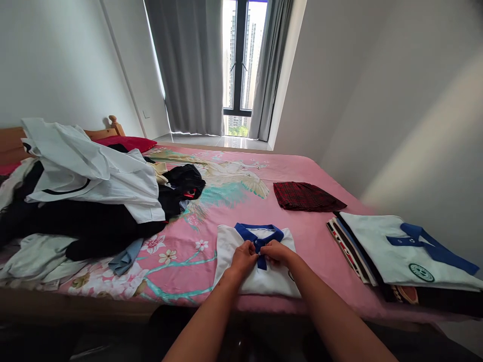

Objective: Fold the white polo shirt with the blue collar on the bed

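Both hands met at the blue placket of the white polo shirt [256, 261] lying on the pink bedspread [181, 251]. The left hand [243, 257] and right hand [277, 251] had fingertips pinched together on the cloth around a button. A tug might have rucked the folded sides just outside the fingers.

Single head-worn view, forward and down over the bed [302, 166] toward the far window [243, 60].
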`<state>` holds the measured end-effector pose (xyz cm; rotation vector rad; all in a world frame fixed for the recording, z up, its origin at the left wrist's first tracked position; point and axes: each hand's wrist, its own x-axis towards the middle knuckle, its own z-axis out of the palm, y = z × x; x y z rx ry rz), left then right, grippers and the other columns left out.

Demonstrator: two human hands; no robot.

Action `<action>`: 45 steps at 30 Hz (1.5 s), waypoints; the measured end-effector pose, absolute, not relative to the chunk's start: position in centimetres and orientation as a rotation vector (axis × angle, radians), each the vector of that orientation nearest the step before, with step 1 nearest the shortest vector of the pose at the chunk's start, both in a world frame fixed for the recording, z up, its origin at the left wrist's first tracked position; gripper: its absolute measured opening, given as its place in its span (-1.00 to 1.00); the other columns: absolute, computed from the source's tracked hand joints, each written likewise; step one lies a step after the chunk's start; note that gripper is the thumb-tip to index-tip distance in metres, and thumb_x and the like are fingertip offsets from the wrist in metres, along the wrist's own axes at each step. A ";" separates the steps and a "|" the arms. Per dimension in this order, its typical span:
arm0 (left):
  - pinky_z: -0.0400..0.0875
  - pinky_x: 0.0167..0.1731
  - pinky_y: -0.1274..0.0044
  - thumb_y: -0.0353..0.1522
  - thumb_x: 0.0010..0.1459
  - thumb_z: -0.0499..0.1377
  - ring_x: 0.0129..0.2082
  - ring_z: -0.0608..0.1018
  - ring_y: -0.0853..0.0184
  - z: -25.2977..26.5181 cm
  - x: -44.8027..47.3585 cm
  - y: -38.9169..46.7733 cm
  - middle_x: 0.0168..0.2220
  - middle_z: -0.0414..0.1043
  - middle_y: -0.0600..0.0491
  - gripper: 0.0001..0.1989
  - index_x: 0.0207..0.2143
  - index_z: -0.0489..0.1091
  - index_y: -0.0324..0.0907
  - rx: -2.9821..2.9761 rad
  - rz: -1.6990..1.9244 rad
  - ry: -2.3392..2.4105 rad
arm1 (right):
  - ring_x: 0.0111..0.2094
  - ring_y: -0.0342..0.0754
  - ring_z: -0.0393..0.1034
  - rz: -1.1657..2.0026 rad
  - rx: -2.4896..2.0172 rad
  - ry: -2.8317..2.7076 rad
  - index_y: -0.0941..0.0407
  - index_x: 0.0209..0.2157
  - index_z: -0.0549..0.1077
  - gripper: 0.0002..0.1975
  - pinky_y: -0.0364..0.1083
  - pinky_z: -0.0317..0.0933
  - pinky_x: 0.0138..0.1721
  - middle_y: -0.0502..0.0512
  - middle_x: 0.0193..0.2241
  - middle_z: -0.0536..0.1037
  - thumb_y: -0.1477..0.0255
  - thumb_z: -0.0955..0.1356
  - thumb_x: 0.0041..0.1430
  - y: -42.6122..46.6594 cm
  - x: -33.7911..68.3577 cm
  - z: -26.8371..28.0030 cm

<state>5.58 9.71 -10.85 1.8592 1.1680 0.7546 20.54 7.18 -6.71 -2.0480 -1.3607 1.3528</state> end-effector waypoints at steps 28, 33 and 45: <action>0.32 -0.18 0.62 -0.49 0.15 0.01 -0.23 0.50 0.44 -10.8 5.8 9.8 -0.25 0.45 0.05 -0.85 -0.20 0.23 -0.16 1.817 0.975 1.225 | -0.25 0.00 0.42 0.238 -2.207 -1.349 0.14 -0.14 0.36 -0.78 -0.10 0.14 -0.31 0.14 -0.20 0.49 0.41 0.24 0.18 6.0 16.2 -9.3; 0.29 -0.21 0.53 -0.52 0.12 0.05 -0.24 0.50 0.32 -9.4 7.4 10.8 -0.26 0.47 0.01 -0.83 -0.22 0.29 -0.16 1.945 0.868 1.318 | -0.23 -0.04 0.40 0.193 -2.117 -1.305 0.11 -0.18 0.38 -0.80 -0.12 0.15 -0.29 0.06 -0.21 0.48 0.45 0.19 0.20 5.6 16.4 -10.2; 0.19 -0.32 0.54 -0.52 0.08 0.08 -0.25 0.46 0.30 -9.5 8.5 11.5 -0.30 0.44 0.04 -0.82 -0.26 0.30 -0.14 2.060 0.746 1.427 | -0.12 -0.09 0.33 0.162 -1.954 -1.287 0.13 -0.12 0.39 -0.74 -0.16 0.17 -0.10 0.09 -0.15 0.45 0.45 0.16 0.24 5.0 16.5 -10.8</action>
